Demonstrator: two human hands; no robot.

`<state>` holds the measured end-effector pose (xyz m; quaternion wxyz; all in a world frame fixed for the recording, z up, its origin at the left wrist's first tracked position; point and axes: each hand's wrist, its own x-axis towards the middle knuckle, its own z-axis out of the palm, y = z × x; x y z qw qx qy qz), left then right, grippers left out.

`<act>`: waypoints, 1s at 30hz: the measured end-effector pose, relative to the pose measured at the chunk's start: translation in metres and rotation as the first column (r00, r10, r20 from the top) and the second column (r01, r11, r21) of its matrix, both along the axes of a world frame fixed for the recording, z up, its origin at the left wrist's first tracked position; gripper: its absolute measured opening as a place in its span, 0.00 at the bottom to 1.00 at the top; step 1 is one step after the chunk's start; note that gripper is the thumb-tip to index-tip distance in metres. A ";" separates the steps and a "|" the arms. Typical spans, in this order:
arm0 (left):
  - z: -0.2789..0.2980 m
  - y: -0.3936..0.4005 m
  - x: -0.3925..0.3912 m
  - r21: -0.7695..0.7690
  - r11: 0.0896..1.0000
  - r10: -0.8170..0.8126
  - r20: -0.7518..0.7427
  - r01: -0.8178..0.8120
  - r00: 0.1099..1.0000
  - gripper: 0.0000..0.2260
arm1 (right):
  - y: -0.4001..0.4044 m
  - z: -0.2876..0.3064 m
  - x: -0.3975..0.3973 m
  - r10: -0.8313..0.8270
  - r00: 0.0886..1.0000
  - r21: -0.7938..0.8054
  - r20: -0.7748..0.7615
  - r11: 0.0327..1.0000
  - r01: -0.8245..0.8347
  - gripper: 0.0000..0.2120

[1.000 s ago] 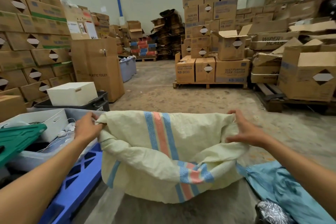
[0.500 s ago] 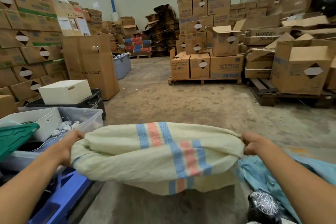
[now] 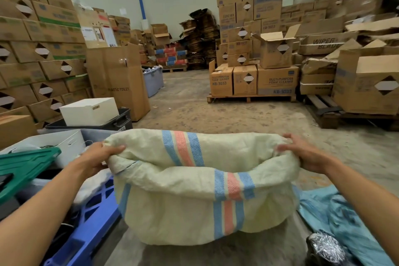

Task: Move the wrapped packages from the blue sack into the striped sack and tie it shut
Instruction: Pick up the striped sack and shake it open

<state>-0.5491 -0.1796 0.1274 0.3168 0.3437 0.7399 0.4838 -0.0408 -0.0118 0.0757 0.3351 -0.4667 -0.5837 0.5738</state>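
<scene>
Gripping the striped sack [image 3: 183,205] by its rolled rim, left hand [image 3: 98,158] and right hand [image 3: 302,153] hold its mouth wide — blue sack [image 3: 336,220] lies near right, a wrapped package [image 3: 327,248] on it.

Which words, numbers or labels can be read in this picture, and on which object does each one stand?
"PLASTIC TOILET": tall brown carton on the left.
"MULTIPURPOSE FOAM CLEANER" and "KB-3033": large carton on the pallet.
"KB-3033": smaller carton beside it.
"WIPER BLADE", partly cut off: flat carton on the right.
The printing on the left stacks and the paper sheets is too blurred to read.
</scene>
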 end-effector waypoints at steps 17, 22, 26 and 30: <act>0.008 0.006 0.057 -0.081 0.974 0.215 0.629 -0.213 0.747 0.09 | 0.010 -0.040 -0.045 -0.529 0.842 -0.367 -0.112 0.809 0.459 0.13; 0.015 -0.017 0.045 -0.063 0.996 0.092 0.566 -0.068 0.819 0.06 | 0.011 -0.018 -0.033 -0.499 0.857 -0.536 -0.130 0.763 0.363 0.12; 0.026 -0.027 0.010 -0.026 0.996 0.080 0.565 -0.080 0.821 0.13 | 0.004 0.006 -0.016 -0.310 0.948 -0.398 -0.079 0.881 0.255 0.10; 0.037 -0.032 -0.017 0.120 0.991 -0.018 0.576 -0.063 0.817 0.31 | -0.003 0.024 -0.001 -0.173 0.949 -0.410 -0.264 0.910 0.052 0.11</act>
